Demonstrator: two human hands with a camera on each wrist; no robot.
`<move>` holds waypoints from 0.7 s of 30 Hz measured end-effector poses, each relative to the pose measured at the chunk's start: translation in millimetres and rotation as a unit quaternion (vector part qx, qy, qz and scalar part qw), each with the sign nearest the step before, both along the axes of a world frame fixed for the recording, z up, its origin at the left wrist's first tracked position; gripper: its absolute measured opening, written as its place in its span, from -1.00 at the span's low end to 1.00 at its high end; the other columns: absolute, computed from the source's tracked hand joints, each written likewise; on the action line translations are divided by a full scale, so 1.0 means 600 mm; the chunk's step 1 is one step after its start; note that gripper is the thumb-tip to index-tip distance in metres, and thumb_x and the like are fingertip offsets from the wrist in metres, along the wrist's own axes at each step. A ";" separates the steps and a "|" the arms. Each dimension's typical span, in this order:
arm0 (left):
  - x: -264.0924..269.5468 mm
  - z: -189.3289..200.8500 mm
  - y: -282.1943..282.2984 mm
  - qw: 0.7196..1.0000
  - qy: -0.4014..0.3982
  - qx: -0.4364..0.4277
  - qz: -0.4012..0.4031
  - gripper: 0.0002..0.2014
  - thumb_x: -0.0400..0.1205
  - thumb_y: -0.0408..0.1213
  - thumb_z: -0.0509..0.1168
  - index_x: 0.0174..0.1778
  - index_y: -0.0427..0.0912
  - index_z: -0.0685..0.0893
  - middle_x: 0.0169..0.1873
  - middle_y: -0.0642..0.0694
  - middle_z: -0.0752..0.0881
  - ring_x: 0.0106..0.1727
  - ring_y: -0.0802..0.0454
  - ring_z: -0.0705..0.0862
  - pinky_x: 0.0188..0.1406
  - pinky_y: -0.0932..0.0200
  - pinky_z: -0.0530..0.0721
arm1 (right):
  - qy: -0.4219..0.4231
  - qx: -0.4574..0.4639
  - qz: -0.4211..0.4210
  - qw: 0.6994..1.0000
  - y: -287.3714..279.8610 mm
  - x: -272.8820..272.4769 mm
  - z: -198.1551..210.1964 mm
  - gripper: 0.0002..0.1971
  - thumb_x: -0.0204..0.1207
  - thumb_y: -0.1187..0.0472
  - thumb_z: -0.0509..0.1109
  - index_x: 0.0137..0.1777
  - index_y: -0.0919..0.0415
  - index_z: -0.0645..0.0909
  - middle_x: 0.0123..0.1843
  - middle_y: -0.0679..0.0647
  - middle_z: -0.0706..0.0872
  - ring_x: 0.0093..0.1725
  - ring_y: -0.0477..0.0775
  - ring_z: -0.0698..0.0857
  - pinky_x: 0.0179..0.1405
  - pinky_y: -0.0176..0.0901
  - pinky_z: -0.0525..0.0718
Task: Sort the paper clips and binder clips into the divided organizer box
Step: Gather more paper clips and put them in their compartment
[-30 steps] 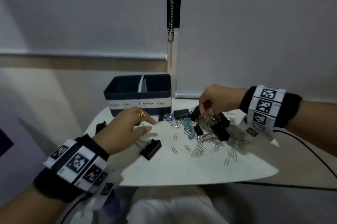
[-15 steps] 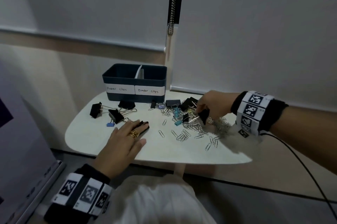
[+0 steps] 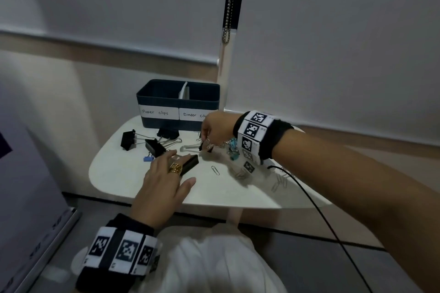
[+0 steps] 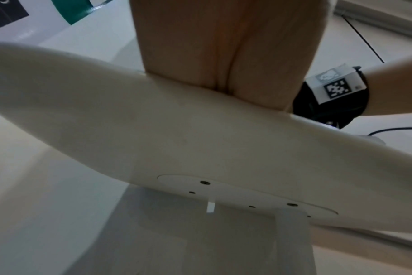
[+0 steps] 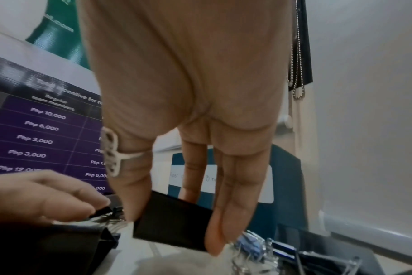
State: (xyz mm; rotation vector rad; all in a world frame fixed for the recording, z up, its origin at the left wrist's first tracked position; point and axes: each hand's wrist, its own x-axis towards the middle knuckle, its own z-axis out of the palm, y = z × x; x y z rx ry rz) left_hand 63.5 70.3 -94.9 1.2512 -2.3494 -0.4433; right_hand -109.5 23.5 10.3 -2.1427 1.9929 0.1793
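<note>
Organizer box (image 3: 166, 102), white divider (image 3: 183, 92); contents hidden.

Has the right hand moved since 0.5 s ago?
Yes. The right hand has moved left, toward the box; it now overlaps the "Binder clips" label, gripping a black binder clip.

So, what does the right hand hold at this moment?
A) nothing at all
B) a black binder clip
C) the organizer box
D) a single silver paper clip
B: in the right wrist view the right hand has its thumb and fingers closed around a black binder clip, just in front of the organizer box.
</note>
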 end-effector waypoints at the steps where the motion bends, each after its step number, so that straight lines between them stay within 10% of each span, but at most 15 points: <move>1: 0.000 0.000 0.001 1.000 0.004 -0.004 0.003 -0.45 0.63 0.10 0.09 0.54 0.01 0.30 0.55 -0.05 0.14 0.57 0.00 0.07 0.52 -0.03 0.20 | 0.007 0.006 0.003 1.000 0.000 0.004 0.000 -0.71 0.53 0.10 0.38 0.19 0.19 0.68 0.18 0.08 0.74 0.05 0.01 0.66 -0.12 -0.34 0.59; 5: 0.001 -0.001 0.002 1.000 0.007 -0.014 0.011 -0.43 0.64 0.01 0.17 0.56 -0.02 0.25 0.54 -0.07 0.11 0.55 -0.01 0.03 0.51 -0.04 0.21 | -0.047 0.011 -0.017 0.999 0.036 -0.002 0.013 -0.49 0.50 -0.10 0.36 0.42 0.07 0.51 0.43 0.00 0.55 0.42 0.03 0.50 0.39 -0.08 0.41; 9: -0.015 -0.002 0.019 0.991 0.076 -0.108 0.029 -0.52 0.56 -0.23 0.35 0.42 -0.10 0.47 0.42 -0.16 0.32 0.43 -0.05 0.19 0.40 -0.12 0.39 | -0.104 -0.096 -0.088 0.986 0.128 -0.052 0.029 -0.67 0.54 0.12 0.38 0.29 0.13 0.63 0.31 0.04 0.68 0.15 -0.05 0.62 0.13 -0.29 0.47; 14: -0.102 0.011 0.069 0.986 0.120 -0.089 -0.074 -0.73 0.67 -0.31 0.19 0.20 -0.27 0.70 0.37 -0.11 0.51 0.37 0.02 0.50 0.37 0.31 0.36 | -0.114 -0.227 -0.259 0.932 0.267 -0.118 -0.043 -0.85 0.48 0.35 0.38 -0.05 0.26 0.78 -0.02 0.16 0.82 -0.16 -0.01 0.67 -0.25 -0.41 0.43; 21: -0.183 0.009 0.080 0.998 -0.044 -0.037 -0.015 -0.61 0.73 -0.11 -0.02 0.39 -0.12 0.52 0.57 -0.15 0.26 0.60 -0.14 0.19 0.58 -0.04 0.16 | -0.145 -0.285 -0.333 0.887 0.284 -0.125 -0.136 -0.65 0.44 0.08 0.46 0.11 0.32 0.67 0.05 0.23 0.70 0.11 0.21 0.61 -0.08 -0.17 0.40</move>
